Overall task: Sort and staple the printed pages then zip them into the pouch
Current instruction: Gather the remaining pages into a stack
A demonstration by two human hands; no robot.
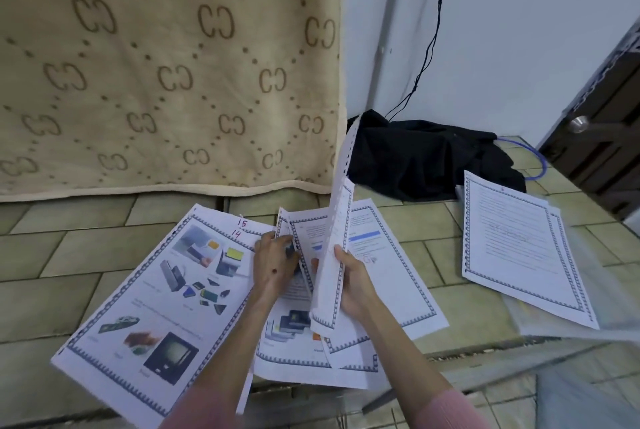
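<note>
The right hand [349,281] pinches one raised page [334,255] by its long edge, upright above the floor's loose pages [391,276], while the left hand [273,264], fingers [282,241] closed on the next sheets [301,245], sits just beside it.

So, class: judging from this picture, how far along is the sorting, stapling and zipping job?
Early. Done: a separate stack lies set aside on the right. In hand: the right hand lifts a page while the left hand leafs through loose sheets; a numbered picture page lies left. Left: stapling and zipping; no stapler shows.
</note>
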